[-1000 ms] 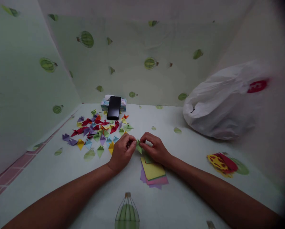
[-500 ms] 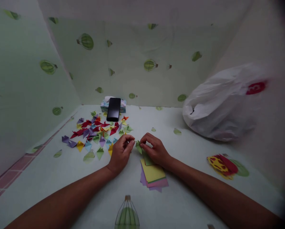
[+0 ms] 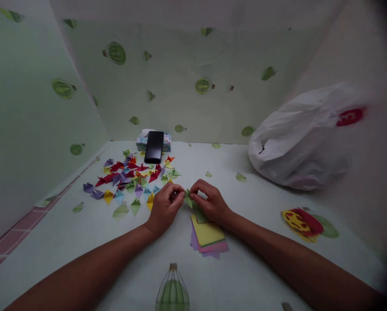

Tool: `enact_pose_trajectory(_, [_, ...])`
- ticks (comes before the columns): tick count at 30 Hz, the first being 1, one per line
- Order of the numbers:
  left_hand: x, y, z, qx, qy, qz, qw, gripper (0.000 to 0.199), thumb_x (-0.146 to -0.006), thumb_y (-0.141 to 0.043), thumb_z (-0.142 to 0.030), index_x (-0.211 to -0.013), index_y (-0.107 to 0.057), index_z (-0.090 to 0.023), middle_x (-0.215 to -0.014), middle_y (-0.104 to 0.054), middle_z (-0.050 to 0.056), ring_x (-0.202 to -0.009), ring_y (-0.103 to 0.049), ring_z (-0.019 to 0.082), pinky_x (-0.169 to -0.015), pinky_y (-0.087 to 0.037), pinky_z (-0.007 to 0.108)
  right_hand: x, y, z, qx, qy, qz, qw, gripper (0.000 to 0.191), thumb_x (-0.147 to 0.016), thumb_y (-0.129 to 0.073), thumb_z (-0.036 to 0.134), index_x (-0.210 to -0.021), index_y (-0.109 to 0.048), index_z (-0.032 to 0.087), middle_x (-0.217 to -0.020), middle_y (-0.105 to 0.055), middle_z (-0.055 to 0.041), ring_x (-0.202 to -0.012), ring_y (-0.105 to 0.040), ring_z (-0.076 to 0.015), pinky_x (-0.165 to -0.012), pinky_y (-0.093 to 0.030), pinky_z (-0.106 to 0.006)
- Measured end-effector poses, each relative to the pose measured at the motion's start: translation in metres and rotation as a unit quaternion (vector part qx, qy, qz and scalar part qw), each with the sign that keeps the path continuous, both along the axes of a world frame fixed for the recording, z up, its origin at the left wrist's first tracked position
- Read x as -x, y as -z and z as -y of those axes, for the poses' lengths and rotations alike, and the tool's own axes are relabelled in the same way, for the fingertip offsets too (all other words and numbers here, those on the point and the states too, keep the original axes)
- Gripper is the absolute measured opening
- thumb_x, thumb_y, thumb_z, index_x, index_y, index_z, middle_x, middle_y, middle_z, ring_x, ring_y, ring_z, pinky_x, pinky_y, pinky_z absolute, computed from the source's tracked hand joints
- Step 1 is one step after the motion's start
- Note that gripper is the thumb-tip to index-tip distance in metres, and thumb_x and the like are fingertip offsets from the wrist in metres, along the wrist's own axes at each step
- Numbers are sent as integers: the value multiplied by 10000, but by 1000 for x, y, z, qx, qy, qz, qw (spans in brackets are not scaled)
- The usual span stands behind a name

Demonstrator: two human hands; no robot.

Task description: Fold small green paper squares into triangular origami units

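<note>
A small folded piece of green origami paper (image 3: 188,199) is held up between my two hands, above the table. My left hand (image 3: 167,205) pinches its left side with thumb and forefinger. On the other side, my right hand (image 3: 210,201) grips it between thumb and fingertips. Under and in front of my right hand lies a stack of square coloured paper (image 3: 208,233), yellow and green over pink and purple. Many folded paper pieces (image 3: 128,176) in red, purple, yellow, green and blue lie scattered beyond my left hand.
A black phone (image 3: 154,147) leans against a tissue box (image 3: 142,142) at the back. To the right sits a large white plastic bag (image 3: 303,142). Nearer, red and yellow paper cut-outs (image 3: 302,223) lie on the balloon-patterned table cover (image 3: 131,276). Walls rise behind and on both sides.
My left fingertips have moved slightly right, from just beside the green folded paper to its edge. My right hand keeps its hold. The view has shifted a little.
</note>
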State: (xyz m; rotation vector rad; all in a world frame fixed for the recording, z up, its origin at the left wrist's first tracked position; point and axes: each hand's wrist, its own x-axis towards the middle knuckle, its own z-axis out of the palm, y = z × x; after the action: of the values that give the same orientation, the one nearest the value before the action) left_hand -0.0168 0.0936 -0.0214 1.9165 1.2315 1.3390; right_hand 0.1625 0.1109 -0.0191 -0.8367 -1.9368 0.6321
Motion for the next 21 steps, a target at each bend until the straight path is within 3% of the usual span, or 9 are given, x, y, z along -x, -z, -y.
enact_pose_trajectory(21, [0, 2, -1, 15, -8, 20, 1000, 94, -911, -556, -248, -853, -597, -185, -785, -595, 9, -659, -532, 130, -617, -429, 247, -1, 1, -4, 22, 19, 2, 1000, 97, -864, -582, 150, -776, -581, 191, -774, -580, -14, -748, -553, -158, -719, -432, -292])
